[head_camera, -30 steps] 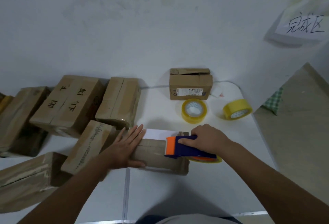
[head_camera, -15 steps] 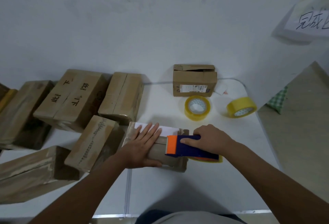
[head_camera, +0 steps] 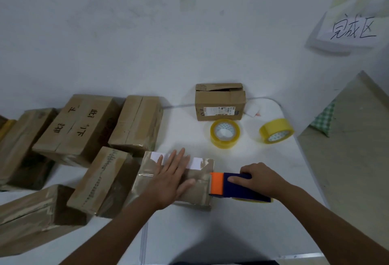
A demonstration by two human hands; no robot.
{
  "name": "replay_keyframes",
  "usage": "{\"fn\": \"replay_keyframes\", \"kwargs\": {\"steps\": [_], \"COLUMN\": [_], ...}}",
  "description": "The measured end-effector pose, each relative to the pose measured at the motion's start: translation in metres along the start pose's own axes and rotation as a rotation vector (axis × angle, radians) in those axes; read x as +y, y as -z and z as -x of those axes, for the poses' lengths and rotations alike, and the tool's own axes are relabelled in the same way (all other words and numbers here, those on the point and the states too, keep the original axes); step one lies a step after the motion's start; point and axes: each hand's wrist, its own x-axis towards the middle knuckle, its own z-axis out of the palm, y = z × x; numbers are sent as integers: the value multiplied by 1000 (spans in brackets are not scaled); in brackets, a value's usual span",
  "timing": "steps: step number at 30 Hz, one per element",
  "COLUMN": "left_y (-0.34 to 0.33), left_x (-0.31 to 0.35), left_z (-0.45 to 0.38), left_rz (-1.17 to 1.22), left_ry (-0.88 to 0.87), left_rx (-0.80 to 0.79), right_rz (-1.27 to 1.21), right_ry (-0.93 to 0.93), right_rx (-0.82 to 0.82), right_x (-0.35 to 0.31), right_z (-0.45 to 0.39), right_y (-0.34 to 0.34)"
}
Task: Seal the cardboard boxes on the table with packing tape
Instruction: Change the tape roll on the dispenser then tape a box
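Note:
A flat cardboard box [head_camera: 200, 193] with a white label along its far edge lies in front of me on the white table [head_camera: 242, 233]. My left hand [head_camera: 171, 179] presses flat on its top with straight fingers. My right hand [head_camera: 260, 178] grips a blue tape dispenser [head_camera: 237, 185] with an orange front; that front sits at the box's right edge. A yellow tape roll shows under the dispenser.
Several taped cardboard boxes [head_camera: 77, 128] crowd the table's left side. A small box with a loose flap [head_camera: 220, 102] stands at the back, with a clear-yellow tape roll [head_camera: 225, 133] and a yellow roll [head_camera: 275, 131] near it. The table's right edge drops to the floor [head_camera: 357, 149].
My left hand has slid right along the box top toward the middle. My right hand has drawn the dispenser right, from over the box to its right edge.

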Motion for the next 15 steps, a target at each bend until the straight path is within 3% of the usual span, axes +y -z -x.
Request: {"fn": "replay_keyframes", "kwargs": {"steps": [2, 5, 15], "left_y": [-10, -27, -32], "left_x": [22, 30, 30], "left_z": [-10, -15, -15], "left_rz": [111, 44, 3], "left_ry": [109, 198, 208], "left_rx": [-1, 15, 35], "right_rz": [-14, -40, -23], "right_ry": [15, 33, 100], "right_rx": [2, 24, 36], "right_x": [0, 1, 8], "right_z": [0, 1, 7], "right_y": [-2, 1, 5]}}
